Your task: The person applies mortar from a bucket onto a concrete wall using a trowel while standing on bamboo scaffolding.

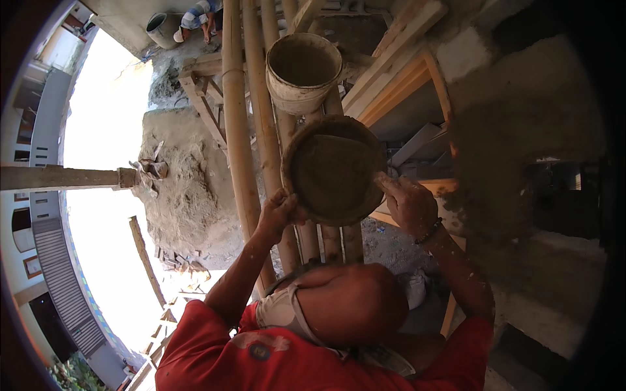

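Observation:
A round, shallow basin [301,140] coated with mortar sits tilted over the bamboo poles in front of me. Wet grey mortar [332,176] lies inside it, with a straight-edged flat shape along its upper part that I cannot make out clearly. My left hand [283,210] is closed on the basin's near left rim, thumb toward the inside. At the right rim is my right hand [412,205], its fingers bent toward the mortar; what they hold is hard to make out. Just beyond the basin stands a mortar-smeared bucket [297,98].
Bamboo poles [235,117] run lengthwise beneath the basin and bucket. A wooden trestle [207,107] stands left of them, above a sand heap [186,176]. Wooden frames [440,91] and a partly damp plastered wall [515,137] are at right. Far off, another person [199,16] bends beside a drum [160,29].

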A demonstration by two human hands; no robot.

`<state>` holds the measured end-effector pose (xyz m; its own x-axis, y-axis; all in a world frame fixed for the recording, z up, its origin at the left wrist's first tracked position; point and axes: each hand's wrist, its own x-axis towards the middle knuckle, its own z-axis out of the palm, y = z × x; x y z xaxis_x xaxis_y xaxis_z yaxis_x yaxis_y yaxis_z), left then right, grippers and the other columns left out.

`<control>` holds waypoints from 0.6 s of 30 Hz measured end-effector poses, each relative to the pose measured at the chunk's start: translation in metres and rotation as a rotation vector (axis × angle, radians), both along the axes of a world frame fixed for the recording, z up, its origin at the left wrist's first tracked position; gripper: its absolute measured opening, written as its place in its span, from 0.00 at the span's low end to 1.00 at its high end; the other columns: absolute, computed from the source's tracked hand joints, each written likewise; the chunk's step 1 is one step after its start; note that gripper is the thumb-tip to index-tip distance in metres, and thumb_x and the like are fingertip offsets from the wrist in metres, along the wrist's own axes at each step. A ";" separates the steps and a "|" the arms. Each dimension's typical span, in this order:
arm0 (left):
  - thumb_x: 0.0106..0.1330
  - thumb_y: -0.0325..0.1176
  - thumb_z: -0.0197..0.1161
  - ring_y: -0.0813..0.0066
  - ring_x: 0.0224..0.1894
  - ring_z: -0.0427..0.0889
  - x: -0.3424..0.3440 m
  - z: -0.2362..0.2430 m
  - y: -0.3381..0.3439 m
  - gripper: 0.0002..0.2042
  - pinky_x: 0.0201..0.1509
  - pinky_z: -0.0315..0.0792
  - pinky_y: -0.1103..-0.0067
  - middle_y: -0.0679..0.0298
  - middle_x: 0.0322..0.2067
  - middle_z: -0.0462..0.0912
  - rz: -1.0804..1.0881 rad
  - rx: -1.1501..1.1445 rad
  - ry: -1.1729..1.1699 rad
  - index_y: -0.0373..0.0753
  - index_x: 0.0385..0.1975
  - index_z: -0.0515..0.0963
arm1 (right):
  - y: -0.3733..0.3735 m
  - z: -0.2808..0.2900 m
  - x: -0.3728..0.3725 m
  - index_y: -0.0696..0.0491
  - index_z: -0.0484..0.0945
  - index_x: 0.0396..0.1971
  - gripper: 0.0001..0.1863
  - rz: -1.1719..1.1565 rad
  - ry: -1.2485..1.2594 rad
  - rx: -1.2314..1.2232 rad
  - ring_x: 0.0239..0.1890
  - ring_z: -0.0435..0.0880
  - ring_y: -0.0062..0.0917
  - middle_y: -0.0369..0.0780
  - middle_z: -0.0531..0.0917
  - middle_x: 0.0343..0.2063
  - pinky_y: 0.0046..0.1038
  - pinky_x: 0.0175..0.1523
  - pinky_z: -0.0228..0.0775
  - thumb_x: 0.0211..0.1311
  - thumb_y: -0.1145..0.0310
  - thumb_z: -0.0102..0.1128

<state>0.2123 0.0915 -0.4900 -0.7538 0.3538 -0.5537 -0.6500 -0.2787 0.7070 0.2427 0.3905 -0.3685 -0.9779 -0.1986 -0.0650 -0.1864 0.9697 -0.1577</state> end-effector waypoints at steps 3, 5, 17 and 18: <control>0.70 0.35 0.58 0.74 0.25 0.84 0.000 0.007 0.007 0.06 0.24 0.79 0.80 0.61 0.26 0.82 0.017 -0.048 -0.019 0.40 0.37 0.72 | 0.005 -0.020 -0.009 0.45 0.78 0.52 0.20 -0.004 -0.009 0.083 0.30 0.83 0.38 0.47 0.81 0.30 0.35 0.36 0.78 0.58 0.71 0.55; 0.70 0.35 0.58 0.74 0.24 0.84 0.000 0.010 0.010 0.07 0.24 0.78 0.80 0.60 0.26 0.82 0.029 -0.084 -0.008 0.39 0.38 0.73 | 0.002 -0.031 -0.004 0.46 0.78 0.52 0.19 0.041 -0.148 0.076 0.30 0.84 0.40 0.49 0.81 0.30 0.37 0.36 0.78 0.60 0.70 0.54; 0.67 0.33 0.60 0.66 0.28 0.85 -0.001 0.017 0.011 0.11 0.28 0.81 0.77 0.58 0.32 0.81 0.023 -0.334 -0.165 0.36 0.44 0.74 | -0.013 0.007 -0.002 0.44 0.77 0.50 0.16 0.043 -0.361 0.099 0.32 0.84 0.37 0.45 0.81 0.30 0.38 0.37 0.78 0.61 0.68 0.53; 0.67 0.33 0.60 0.67 0.28 0.85 -0.010 0.019 0.006 0.11 0.28 0.81 0.77 0.58 0.32 0.81 0.020 -0.358 -0.146 0.36 0.45 0.74 | -0.016 0.006 -0.010 0.45 0.77 0.50 0.16 0.033 -0.312 0.063 0.32 0.84 0.37 0.45 0.81 0.31 0.38 0.37 0.78 0.62 0.68 0.53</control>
